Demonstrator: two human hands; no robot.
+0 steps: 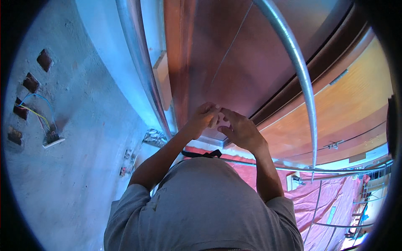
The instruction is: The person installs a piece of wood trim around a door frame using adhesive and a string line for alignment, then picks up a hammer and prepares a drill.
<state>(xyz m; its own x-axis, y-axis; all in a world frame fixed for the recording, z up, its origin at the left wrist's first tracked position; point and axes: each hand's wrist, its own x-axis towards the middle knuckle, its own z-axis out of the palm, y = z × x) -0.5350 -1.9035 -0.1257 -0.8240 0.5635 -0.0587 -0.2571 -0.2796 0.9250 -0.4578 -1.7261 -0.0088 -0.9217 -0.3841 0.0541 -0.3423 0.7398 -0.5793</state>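
Both hands are raised in front of a dark reddish-brown wood panel (pixel 243 54), their fingertips meeting. My left hand (pixel 202 121) is closed, its fingers bent and pressed together; whatever lies in them, if anything, is too small to make out. My right hand (pixel 243 131) reaches across from the other side. Its forefinger touches or nearly touches the left fingertips, while its thumb stands apart from the forefinger. Below the hands a black strap (pixel 202 154) crosses near a metal rail.
Curved metal pipes rise at left (pixel 140 58) and right (pixel 299 58). The grey wall (pixel 83 167) has several square holes, with loose wires (pixel 39 111) and a hanging electrical fitting (pixel 53 140). An orange wood panel (pixel 335 113) stands right. Red sheeting (pixel 335 196) lies below the rails.
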